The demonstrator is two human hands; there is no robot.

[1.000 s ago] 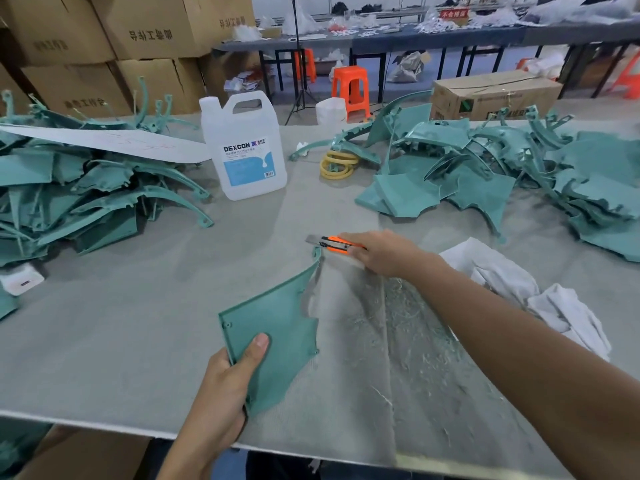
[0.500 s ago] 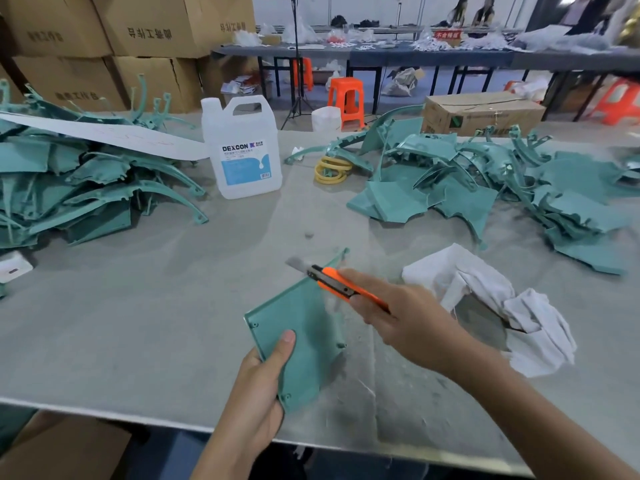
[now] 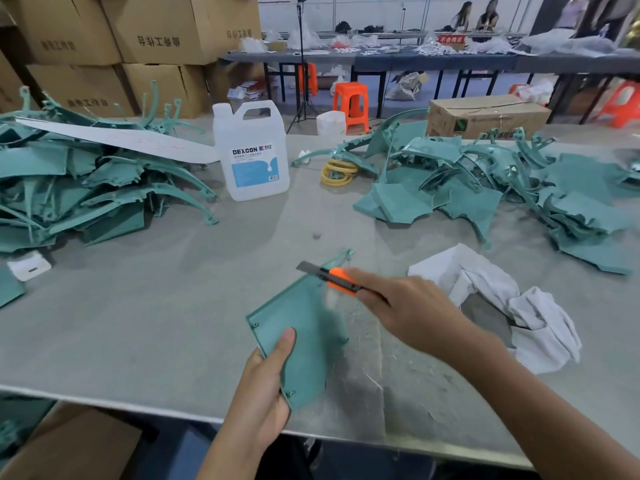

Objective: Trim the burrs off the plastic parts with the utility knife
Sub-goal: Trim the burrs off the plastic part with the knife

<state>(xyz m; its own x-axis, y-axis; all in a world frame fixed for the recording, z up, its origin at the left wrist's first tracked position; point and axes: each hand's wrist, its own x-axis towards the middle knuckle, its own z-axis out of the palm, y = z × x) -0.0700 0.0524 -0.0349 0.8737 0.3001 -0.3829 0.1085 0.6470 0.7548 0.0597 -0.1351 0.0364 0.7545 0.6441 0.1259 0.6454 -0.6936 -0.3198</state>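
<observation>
The left hand (image 3: pixel 265 386) grips the teal plastic part (image 3: pixel 304 327) by its near edge above the table (image 3: pixel 156 323), thumb on top, while the right hand (image 3: pixel 408 313) holds the utility knife (image 3: pixel 329 275), blade seemingly touching its far edge.

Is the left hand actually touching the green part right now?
Touching. The head view shows the left hand holding the green part, its thumb lying on the part's upper face.

Factory finishing workshop: stacked cartons (image 3: pixel 145 29), long worktables (image 3: pixel 398 58), plastic stools (image 3: pixel 351 102), and heaped teal moulded parts (image 3: pixel 86 188).
</observation>
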